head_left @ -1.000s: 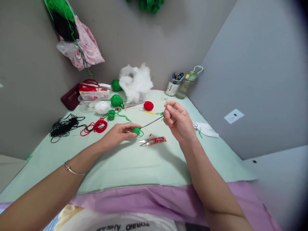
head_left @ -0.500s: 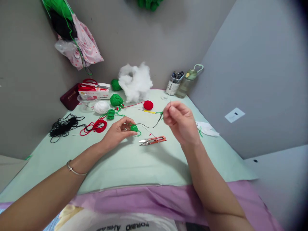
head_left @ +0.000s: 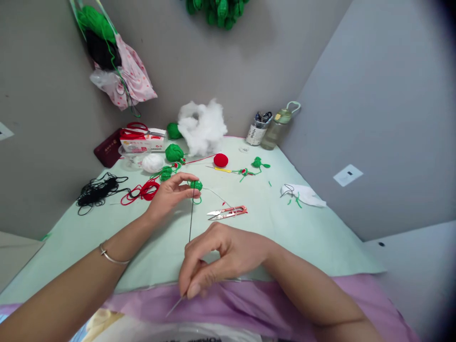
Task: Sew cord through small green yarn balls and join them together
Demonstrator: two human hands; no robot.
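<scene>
Pinched in my left hand is a small green crocheted ball. A dark thread runs taut from it down toward me to my right hand. The right thumb and fingers are closed on a thin needle, its tip pointing down and left over the purple cloth. A pale thread with a tiny red bit trails from the ball toward the orange-handled thread snips, which lie on the table just beyond my right hand.
Black yarn, red yarn and a white yarn ball lie at left. White stuffing and a red ball sit behind. At right are a pen cup, a bottle and a white cloth piece.
My right hand has come down and left, toward my body, and the dark thread has gone from slack to taut. The left hand keeps hold of the green ball. The view has shifted slightly.
</scene>
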